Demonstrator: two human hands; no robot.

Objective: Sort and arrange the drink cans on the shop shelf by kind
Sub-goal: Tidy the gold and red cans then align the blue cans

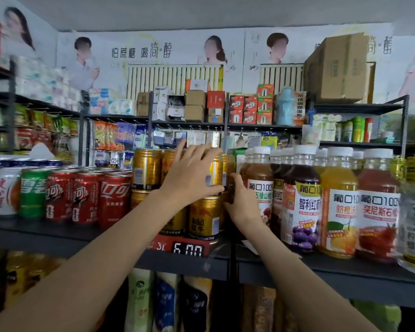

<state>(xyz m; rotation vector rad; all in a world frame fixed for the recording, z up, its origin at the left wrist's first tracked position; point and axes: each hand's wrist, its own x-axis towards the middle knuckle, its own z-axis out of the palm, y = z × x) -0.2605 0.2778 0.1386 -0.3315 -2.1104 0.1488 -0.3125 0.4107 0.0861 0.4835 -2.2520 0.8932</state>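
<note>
Gold energy-drink cans stand two tiers high in the middle of the dark shelf (58, 236); one upper can (146, 168) and one lower can (204, 218) are in plain sight. My left hand (192, 174) grips an upper-tier gold can (215, 172), fingers over its top and thumb under its side. My right hand (243, 202) holds the right edge of the stack, thumb up and fingers curled round a gold can there that is mostly hidden. Left of the stack are red cola cans (113, 200), a green can (32, 192) and white cans (4, 190).
Tall juice bottles (302, 200) stand tight against the right of the gold cans. A price tag (187, 249) reading 6.00 hangs on the shelf's front edge. Pouches fill the shelf below. Boxes and snack packs fill the racks behind.
</note>
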